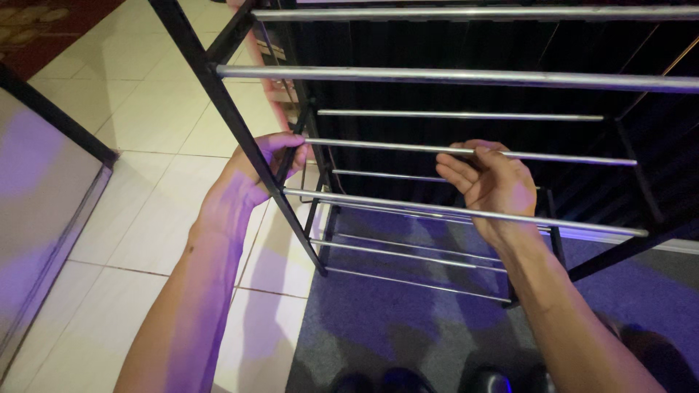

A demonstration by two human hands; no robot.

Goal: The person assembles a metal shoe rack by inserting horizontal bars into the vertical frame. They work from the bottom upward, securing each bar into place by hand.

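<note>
A: status, near to far?

B: Bottom edge of frame: dark shoes (408, 380) on a grey mat (364, 320), partly cut off. Both forearms rise from there toward frame centre.

A: L hand?

B: left hand (263, 166), centre-left of frame, fingers curled around a black side bar (291, 156) of the rack (218, 94). Clenched on it, thumb side toward cam.

A: R hand?

B: right hand (489, 182), centre-right, palm facing cam. Fingertips hooked over the silver rod (568, 156) at mid height, loose hook not a full fist. Lower silver rod (408, 204) crosses in front of the wrist, can't tell if touching.

A: rack position?

B: Fills centre and right of frame, tilted, black frame w/ silver cross rods. Feet on the mat near frame centre-bottom. Two thick rods run along the top of frame, closest to cam level.

A: surroundings?

B: Cream tile floor (145, 116) across left half. Black-edged panel (44, 182) at far left. Behind the rack, upper right: dark ribbed wall (466, 44). Upper-left corner: bit of patterned rug (29, 22). Purple light cast over arms and mat.
</note>
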